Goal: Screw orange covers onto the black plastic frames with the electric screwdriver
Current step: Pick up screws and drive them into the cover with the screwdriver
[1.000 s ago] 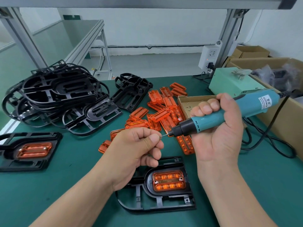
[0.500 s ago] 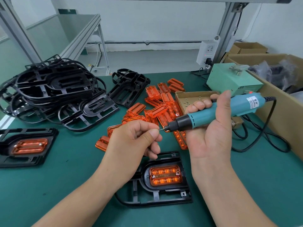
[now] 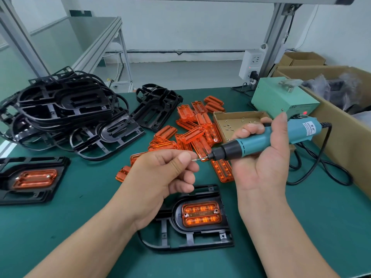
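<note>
Left hand (image 3: 160, 177) is curled, thumb and forefinger pinching a tiny screw (image 3: 194, 159) right at the bit tip of the screwdriver (image 3: 257, 144). Right hand (image 3: 263, 171) grips the screwdriver barrel, with the fingers wrapped over the far side and the thumb sticking up. The tool is near-horizontal, bit pointing left.

Versus a second ago there's barely any change. The pinch stays at the bit, the right grip is the same, and the frame is in the same spot. Only the view shifted slightly.

Black frame (image 3: 190, 246) with an orange cover (image 3: 201, 215) seated in it lies flat on the green table (image 3: 321, 217), below and nearer than both hands, untouched.

Loose covers (image 3: 190, 135) are piled behind the hands. Empty frames (image 3: 60, 111) are stacked far left. Screw tray (image 3: 234, 119) sits just behind the right hand.
</note>
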Motion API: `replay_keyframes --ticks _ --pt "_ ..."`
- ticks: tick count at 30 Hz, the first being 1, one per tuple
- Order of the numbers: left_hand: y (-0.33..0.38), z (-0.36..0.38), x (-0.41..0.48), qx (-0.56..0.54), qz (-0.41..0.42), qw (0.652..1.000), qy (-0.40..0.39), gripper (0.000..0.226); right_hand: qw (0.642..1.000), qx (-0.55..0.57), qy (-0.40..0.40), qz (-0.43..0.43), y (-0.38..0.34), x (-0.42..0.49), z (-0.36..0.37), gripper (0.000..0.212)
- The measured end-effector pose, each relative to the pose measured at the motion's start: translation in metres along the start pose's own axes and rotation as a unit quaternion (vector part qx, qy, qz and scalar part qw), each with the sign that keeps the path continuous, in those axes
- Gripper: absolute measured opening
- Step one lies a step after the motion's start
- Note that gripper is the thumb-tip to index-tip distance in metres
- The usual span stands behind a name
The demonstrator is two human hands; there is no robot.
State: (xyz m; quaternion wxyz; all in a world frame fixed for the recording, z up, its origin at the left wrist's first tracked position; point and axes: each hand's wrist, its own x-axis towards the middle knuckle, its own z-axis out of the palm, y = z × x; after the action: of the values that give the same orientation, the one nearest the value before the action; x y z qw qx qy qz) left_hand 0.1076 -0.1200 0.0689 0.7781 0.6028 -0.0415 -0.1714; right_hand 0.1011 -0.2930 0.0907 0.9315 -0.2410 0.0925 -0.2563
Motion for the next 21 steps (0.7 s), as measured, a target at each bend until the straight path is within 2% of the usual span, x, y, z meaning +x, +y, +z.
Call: replay_keyframes --ticks 3,5,7,9,11,15,19,21 --pt "0.003 -0.004 0.001 -0.018 -0.021 1.000 -0.012 0.024 0.998 0.055 0.019 0.039 -0.006 0.014 -0.003 0.021" --pt "0.005 -0.007 0.001 0.000 -0.026 1.000 -0.015 0.020 0.997 0.069 0.021 0.034 -0.005 0.025 -0.006 0.023" --pt "0.007 -0.010 0.002 0.040 -0.020 0.999 -0.021 0.016 0.997 0.066 0.003 0.026 -0.008 0.030 -0.009 0.023" --pt "0.009 -0.014 0.002 0.127 0.001 0.992 -0.023 0.015 0.998 0.056 -0.016 0.024 -0.014 0.033 -0.011 0.023" --pt "0.010 -0.016 0.002 0.220 0.031 0.975 -0.014 0.016 0.999 0.028 -0.023 0.017 -0.022 0.034 -0.013 0.022" --pt "0.009 -0.018 0.003 0.340 0.079 0.937 0.018 0.011 0.996 -0.056 -0.071 0.011 -0.034 0.025 -0.021 0.019" --pt "0.002 -0.014 -0.003 0.433 0.112 0.894 -0.012 0.004 0.980 -0.143 -0.135 0.011 -0.039 0.015 -0.030 0.017" --pt "-0.001 -0.011 -0.005 0.467 0.117 0.876 -0.014 0.008 0.972 -0.172 -0.160 0.011 -0.039 0.012 -0.031 0.016"
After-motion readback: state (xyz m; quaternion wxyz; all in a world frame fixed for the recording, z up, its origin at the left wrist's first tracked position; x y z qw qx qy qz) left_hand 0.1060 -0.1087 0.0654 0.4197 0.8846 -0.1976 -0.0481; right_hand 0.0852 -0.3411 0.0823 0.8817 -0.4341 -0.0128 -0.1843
